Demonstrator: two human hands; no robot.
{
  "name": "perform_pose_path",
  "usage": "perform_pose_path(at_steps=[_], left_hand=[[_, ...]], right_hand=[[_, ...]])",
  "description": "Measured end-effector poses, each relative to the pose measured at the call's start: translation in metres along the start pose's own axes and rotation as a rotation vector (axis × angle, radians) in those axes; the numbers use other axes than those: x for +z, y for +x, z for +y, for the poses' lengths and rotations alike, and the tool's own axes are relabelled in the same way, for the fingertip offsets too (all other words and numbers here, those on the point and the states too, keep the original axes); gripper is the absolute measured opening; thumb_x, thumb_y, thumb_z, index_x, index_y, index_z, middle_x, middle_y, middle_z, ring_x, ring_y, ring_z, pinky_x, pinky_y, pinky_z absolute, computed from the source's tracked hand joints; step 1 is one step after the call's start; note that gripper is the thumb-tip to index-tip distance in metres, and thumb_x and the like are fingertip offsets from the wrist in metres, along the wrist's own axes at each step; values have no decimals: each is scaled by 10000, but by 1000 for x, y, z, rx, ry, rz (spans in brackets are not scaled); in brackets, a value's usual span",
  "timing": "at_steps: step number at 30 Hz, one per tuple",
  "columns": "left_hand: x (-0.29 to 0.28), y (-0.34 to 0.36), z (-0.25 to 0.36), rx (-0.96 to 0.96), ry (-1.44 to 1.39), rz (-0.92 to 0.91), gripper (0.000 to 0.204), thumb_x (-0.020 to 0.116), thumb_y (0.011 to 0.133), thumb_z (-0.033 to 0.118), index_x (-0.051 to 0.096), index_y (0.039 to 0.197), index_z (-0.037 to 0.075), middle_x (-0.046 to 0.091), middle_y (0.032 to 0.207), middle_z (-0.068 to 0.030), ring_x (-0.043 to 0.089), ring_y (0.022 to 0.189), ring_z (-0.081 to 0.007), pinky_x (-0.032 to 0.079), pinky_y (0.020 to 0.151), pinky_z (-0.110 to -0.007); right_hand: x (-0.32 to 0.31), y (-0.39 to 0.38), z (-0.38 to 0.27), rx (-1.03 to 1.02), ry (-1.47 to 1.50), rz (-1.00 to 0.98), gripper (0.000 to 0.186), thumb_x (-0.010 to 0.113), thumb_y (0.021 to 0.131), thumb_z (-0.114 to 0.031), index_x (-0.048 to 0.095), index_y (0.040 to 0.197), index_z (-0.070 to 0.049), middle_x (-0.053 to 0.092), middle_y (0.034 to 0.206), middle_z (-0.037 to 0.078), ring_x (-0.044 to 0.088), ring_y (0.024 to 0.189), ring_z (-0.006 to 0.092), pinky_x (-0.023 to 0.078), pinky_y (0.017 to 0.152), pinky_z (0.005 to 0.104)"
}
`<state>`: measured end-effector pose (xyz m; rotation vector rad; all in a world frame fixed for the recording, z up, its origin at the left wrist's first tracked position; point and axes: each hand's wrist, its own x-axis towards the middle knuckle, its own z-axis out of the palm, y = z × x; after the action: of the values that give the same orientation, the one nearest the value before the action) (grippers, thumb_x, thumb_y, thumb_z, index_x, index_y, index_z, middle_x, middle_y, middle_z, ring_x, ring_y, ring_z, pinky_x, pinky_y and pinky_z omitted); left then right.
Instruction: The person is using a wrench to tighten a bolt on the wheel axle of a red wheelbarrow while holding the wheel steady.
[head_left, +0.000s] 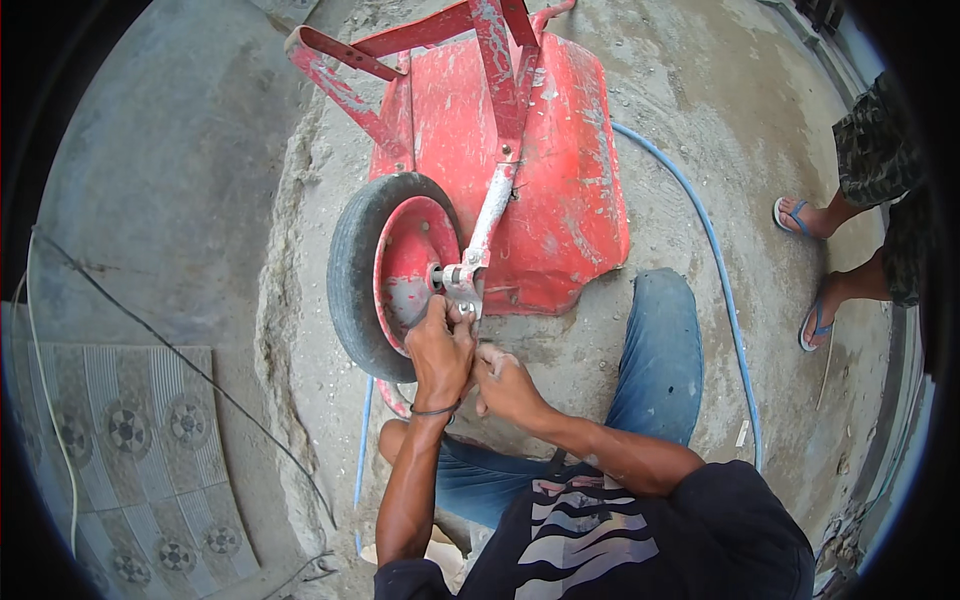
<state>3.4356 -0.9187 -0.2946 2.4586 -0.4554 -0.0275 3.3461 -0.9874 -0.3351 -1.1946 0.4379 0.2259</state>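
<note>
Curling beside the rubber tyre (352,270), fingers (436,313) seemingly touch a metal bracket (463,288).

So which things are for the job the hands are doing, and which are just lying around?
Seems part of the job:
- upturned red wheelbarrow
- its wheel
- metal bracket by the left hand

Seems just lying around:
- blue hose
- dark cable
- small pale strip

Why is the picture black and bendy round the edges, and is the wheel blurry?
Head view: the fisheye lens likely makes the black border and bends straight edges; head view: the wheel looks fairly sharp, the light soft, without hard shadows.
</note>
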Motion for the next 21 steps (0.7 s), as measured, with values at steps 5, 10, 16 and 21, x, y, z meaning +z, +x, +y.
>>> perform_pose_path(at_steps=[5, 10, 16, 21], left_hand=[[-3, 5, 10, 16, 107, 13, 216, 698, 751, 62, 490, 798, 33, 569, 615, -181, 594, 615, -415, 449, 578, -473], [-4, 6, 12, -6, 148, 18, 243, 722, 735, 84, 493, 797, 35, 578, 620, -185, 608, 633, -416, 448, 577, -478], [-1, 4, 12, 6, 181, 56, 240, 728, 735, 86, 498, 777, 32, 580, 615, -180, 607, 630, -412, 454, 582, -471], [0, -3, 10, -73, -89, 60, 169, 715, 764, 87, 582, 821, 1, 641, 678, -173, 653, 666, -374, 494, 624, -435]], right_hand=[[18, -15, 24, -114, -74, -65, 215, 494, 947, -139, 468, 1075, 32, 646, 814, 141, 630, 606, 176, 522, 528, 331], [23, -15, 24, 19, 330, -164, 253, 524, 935, -134, 478, 1108, 45, 626, 872, 126, 648, 714, 169, 524, 536, 293], [31, -27, 21, 130, 445, -213, 281, 538, 946, -163, 495, 1137, 39, 582, 772, 71, 581, 631, 121, 475, 477, 259], [-41, -37, 38, 2, 149, -45, 251, 566, 956, -301, 569, 967, -50, 521, 639, -11, 453, 513, 45, 320, 450, 209]])
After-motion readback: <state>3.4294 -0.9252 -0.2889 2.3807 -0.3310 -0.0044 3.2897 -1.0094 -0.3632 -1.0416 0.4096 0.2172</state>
